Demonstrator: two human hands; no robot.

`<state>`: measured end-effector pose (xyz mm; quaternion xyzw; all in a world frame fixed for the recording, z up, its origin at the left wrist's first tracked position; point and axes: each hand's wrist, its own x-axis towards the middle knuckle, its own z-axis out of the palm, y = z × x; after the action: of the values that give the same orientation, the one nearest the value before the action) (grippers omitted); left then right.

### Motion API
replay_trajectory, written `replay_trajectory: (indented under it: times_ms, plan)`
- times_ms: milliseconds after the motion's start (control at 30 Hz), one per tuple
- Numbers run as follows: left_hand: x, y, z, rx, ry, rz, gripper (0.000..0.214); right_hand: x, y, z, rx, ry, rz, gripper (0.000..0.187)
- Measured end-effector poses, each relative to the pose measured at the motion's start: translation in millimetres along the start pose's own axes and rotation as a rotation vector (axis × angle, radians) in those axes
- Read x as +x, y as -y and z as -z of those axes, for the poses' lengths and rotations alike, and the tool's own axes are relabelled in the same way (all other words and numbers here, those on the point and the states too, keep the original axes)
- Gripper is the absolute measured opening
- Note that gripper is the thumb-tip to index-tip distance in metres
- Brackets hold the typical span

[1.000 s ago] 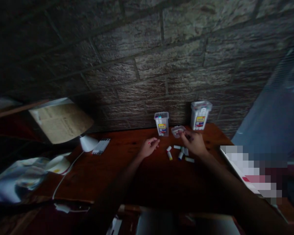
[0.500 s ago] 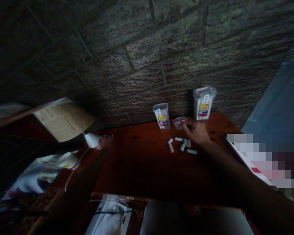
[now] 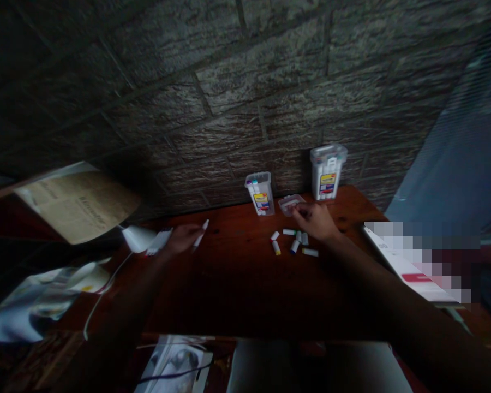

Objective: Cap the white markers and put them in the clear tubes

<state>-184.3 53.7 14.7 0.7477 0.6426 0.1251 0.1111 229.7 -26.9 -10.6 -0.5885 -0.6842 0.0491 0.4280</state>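
My left hand (image 3: 182, 239) grips a white marker (image 3: 205, 225), held tilted above the table. A row of white markers (image 3: 160, 241) lies just left of that hand. Fingers pinched together, my right hand (image 3: 318, 220) is at the edge of a clear plastic lid (image 3: 285, 205); what is between the fingers is hidden. Several white caps with coloured ends (image 3: 295, 246) lie loose on the table below it. Behind them stands an open clear marker box (image 3: 263, 203) with a few markers inside.
A closed clear box (image 3: 328, 177) full of markers stands at the back right against the stone wall (image 3: 237, 103). On the left are a lamp (image 3: 138, 239) with its cord and a white cup (image 3: 90, 277). A white box (image 3: 393, 252) sits at the right edge of the wooden table (image 3: 237, 284).
My left hand has moved right, away from the lamp, and now carries a white marker, uncovering the row of markers. My right hand stays by the lid. The view has shifted slightly right.
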Motion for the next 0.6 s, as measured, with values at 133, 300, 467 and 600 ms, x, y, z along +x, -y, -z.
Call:
replay_trajectory:
  times_ms: [133, 300, 467, 600]
  plan:
    - [-7.6, -73.4, -21.0, -0.799, 0.258, -0.061, 0.035, -2.1, 1.6, -3.3, 0.044, 0.168, 0.164, 0.022]
    - [-4.7, -142.2, -51.3, -1.439, 0.413, -0.066, 0.024, -9.8, 13.8, -8.0, 0.090, 0.318, 0.299, 0.035]
    - [-0.5, -147.0, -79.4, -1.584, 0.412, 0.013, 0.021, -13.1, 20.1, -15.9, 0.078, 0.402, 0.411, 0.042]
    - [-4.6, -141.5, -91.5, -1.621, 0.475, -0.009, 0.029, -12.5, 19.3, -19.0, 0.025, 0.482, 0.404, 0.031]
